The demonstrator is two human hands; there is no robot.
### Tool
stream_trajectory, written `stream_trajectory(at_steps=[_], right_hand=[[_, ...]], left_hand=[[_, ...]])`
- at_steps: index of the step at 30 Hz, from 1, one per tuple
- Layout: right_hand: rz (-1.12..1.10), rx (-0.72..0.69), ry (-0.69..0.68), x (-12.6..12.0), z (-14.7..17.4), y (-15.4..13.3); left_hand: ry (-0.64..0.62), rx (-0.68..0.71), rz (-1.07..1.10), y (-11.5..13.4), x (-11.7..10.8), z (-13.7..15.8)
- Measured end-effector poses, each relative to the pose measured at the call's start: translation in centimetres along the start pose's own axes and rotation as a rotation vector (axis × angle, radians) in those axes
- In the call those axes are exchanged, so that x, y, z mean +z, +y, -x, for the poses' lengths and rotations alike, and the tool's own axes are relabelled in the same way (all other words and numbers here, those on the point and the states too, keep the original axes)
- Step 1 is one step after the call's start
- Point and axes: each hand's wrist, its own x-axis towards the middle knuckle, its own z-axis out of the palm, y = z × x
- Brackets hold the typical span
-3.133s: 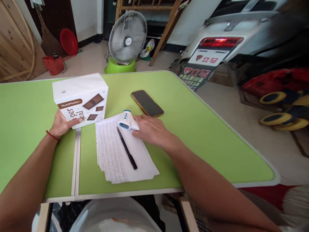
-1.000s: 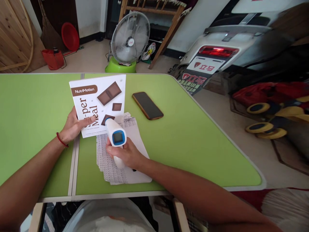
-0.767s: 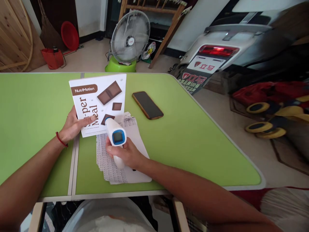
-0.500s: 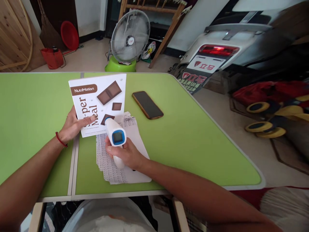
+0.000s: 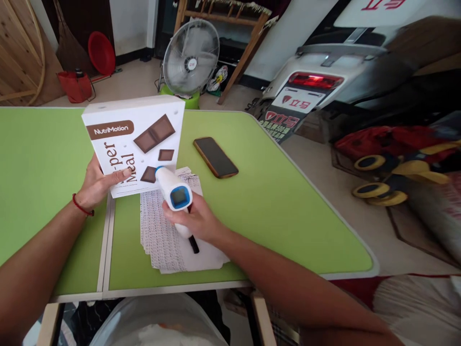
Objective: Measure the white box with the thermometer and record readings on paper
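My left hand (image 5: 99,181) grips a white NutriMotion box (image 5: 151,158) by its lower left side, thumb across the front and the other fingers hidden behind. The box is raised and tilted, its printed front facing me. In my right hand (image 5: 198,218) is a white and blue infrared thermometer (image 5: 175,190), the fingers wrapped round its handle. Its nose points at the lower right of the box front; whether they touch I cannot tell. The small grey screen faces me with no readable figures. Beneath lie several sheets of handwritten paper (image 5: 165,235) and a black pen (image 5: 193,244), partly covered.
A dark phone (image 5: 216,157) in a brown case lies on the green table (image 5: 281,211), right of the box. Beyond the table stand a fan (image 5: 190,57), a red basin (image 5: 102,53) and a scooter (image 5: 313,86). A lined bin (image 5: 158,327) sits below the near edge.
The box has come up and left, tilting so that its top edge now shows. The thermometer has shifted slightly right and up, and more of the pen is visible. The whole view has moved a little.
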Motion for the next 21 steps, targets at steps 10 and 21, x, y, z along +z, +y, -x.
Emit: stream_trajectory(at_steps=[10, 21], right_hand=[[0.86, -0.025, 0.043, -7.9, -2.2, -1.3], [1.167, 0.029, -0.094, -9.5, -2.9, -0.1]], left_hand=[[0.118, 0.09, -0.128, -1.5, -2.7, -1.4], [0.036, 0.158, -0.201, -1.6, -3.2, -1.4]])
